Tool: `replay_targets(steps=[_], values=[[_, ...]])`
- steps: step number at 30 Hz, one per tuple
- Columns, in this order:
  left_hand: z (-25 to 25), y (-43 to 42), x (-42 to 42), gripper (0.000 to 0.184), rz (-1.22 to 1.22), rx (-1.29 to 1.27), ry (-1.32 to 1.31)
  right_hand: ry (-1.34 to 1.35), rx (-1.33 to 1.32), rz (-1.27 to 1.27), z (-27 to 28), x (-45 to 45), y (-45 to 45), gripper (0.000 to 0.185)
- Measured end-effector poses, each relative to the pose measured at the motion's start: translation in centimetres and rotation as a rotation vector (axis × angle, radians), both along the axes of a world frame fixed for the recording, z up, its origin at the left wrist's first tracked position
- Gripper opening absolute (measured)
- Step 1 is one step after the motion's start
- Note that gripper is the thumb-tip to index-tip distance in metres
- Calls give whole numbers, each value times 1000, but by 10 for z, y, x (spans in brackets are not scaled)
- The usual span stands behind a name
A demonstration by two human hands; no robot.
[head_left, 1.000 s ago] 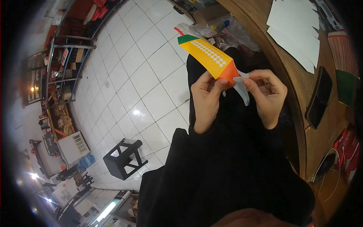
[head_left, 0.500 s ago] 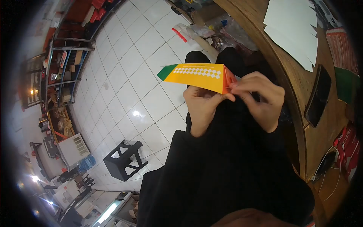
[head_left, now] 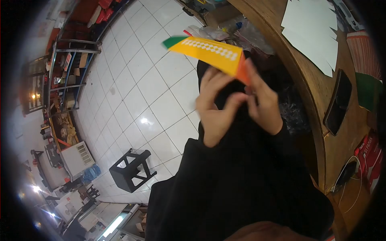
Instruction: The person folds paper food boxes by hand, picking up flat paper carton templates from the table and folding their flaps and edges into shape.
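Observation:
A folded paper box [head_left: 213, 54], yellow with a row of white diamonds, a green end and an orange end, is held up over my lap, slightly blurred. My right hand [head_left: 263, 98] is at the orange end, with its fingers along the end panel and the thumb lower down; it appears to hold the box there. Below the yellow side is my left hand [head_left: 217, 106], its thumb spread away from the fingers. The left fingertips reach the lower edge of the box, and whether they press on it is hidden.
To the right is a curved wooden table [head_left: 309, 86] with white cut sheets [head_left: 311, 34], a black phone [head_left: 337, 101] and a stack of orange-striped pieces [head_left: 364, 52]. A black stool [head_left: 132, 170] stands on the tiled floor [head_left: 144, 88]. Plastic bags [head_left: 253, 38] lie under the table edge.
The box has moved up and away from my lap and tilted, its orange end lower. My left thumb has come off the box, and my right hand has shifted left along the orange end.

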State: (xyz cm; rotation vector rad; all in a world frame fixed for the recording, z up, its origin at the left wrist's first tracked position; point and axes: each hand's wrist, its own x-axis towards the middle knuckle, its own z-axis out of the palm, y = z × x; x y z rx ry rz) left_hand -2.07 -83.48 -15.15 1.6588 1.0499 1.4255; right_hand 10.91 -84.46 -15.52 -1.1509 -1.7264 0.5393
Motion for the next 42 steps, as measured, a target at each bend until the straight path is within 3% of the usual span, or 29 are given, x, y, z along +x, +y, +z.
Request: replay_targets(steps=[1, 3, 6, 7, 10, 12, 14, 16, 19, 27, 29, 32, 35, 42], values=[[8, -1, 0, 68, 88, 132, 487, -1, 0, 3, 1, 3, 1, 60], [12, 5, 13, 74, 28, 33, 668, 689, -311, -58, 11, 10, 6, 53], [-3, 5, 20, 66, 44, 67, 718, 941, -648, -85, 18, 24, 11, 45], [-8, 6, 21, 66, 40, 64, 716, 1117, -677, -119, 27, 19, 13, 43], [-19, 11, 20, 52, 50, 230, 670, 1143, -656, -124, 22, 25, 13, 36], [-21, 15, 19, 32, -9, 348, 484, 1107, -615, -78, 11, 35, 11, 28], [-19, 12, 22, 24, -4, 301, 346, 1070, -575, -35, 5, 46, 11, 21], [-18, 9, 27, 10, 42, 168, 82, 711, -448, -139, 8, 53, 12, 9], [-14, 2, 29, 10, 119, -13, 2, 651, -394, -136, 23, 49, 14, 4], [-8, -7, 29, 7, 126, -96, 19, 629, -370, -106, 42, 43, 12, 6], [-10, -9, 30, 5, 91, -361, -250, 609, -372, -110, 47, 42, 9, 6], [-7, -11, 35, 8, 60, -456, -464, 460, -339, -167, 50, 41, 5, 5], [-8, -9, 37, 10, 85, -482, -555, 152, -180, -88, 51, 35, 4, 11], [-9, -4, 27, 11, 31, -413, -542, 180, -152, -24, 43, 31, 9, 14]])
